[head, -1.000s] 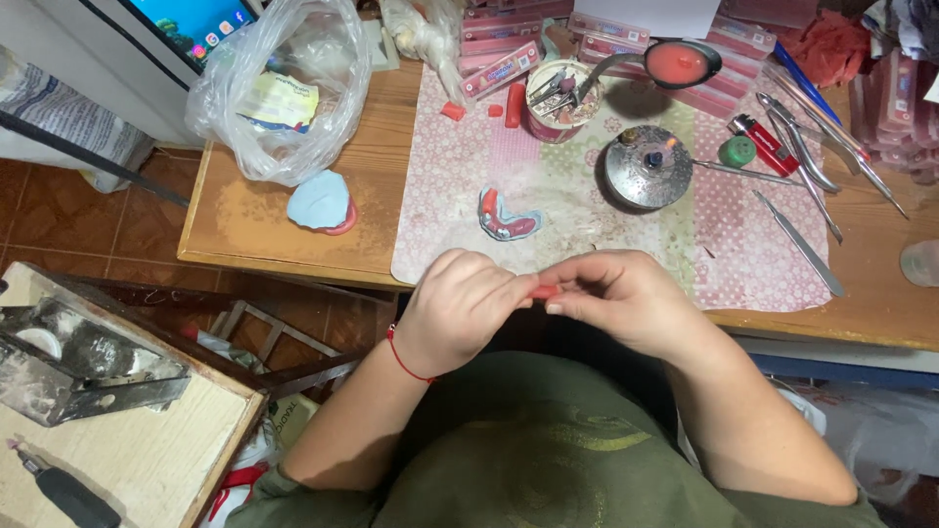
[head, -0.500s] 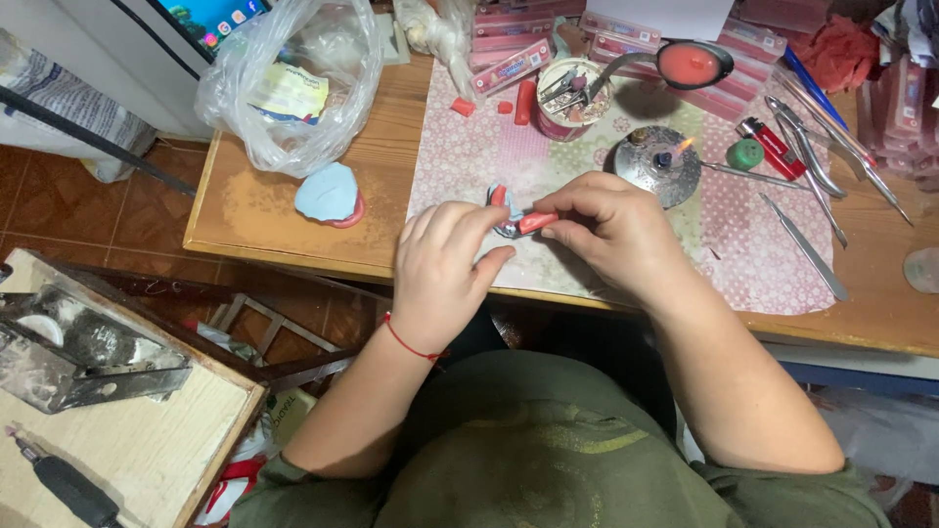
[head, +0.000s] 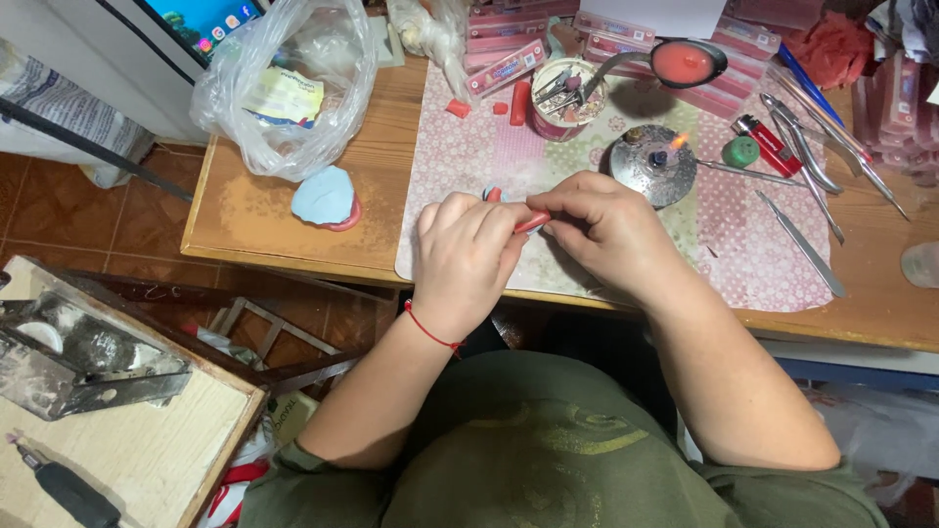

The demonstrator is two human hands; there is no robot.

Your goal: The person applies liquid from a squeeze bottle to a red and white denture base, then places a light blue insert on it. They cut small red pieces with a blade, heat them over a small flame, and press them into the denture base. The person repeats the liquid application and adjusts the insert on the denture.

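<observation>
My left hand (head: 468,249) and my right hand (head: 597,230) meet over a pink patterned mat (head: 489,147) on a wooden table (head: 245,210). Both pinch a small red wax piece (head: 531,221) between their fingertips. Under the fingers lies a light blue and red arch-shaped model (head: 490,194), mostly hidden by my left hand. A red string bracelet circles my left wrist. Just beyond my right hand sits a round metal burner (head: 648,166) with a small flame.
A blue dental cast (head: 326,196) lies left of the mat. A plastic bag (head: 284,83) sits at the back left. A tool cup (head: 567,98), ladle of red wax (head: 685,61), red lighter (head: 763,145) and metal instruments (head: 807,244) lie to the right.
Both hands have moved forward from my lap onto the mat, still pinching the red wax piece, and now cover the arch-shaped model. The view has shifted with them.
</observation>
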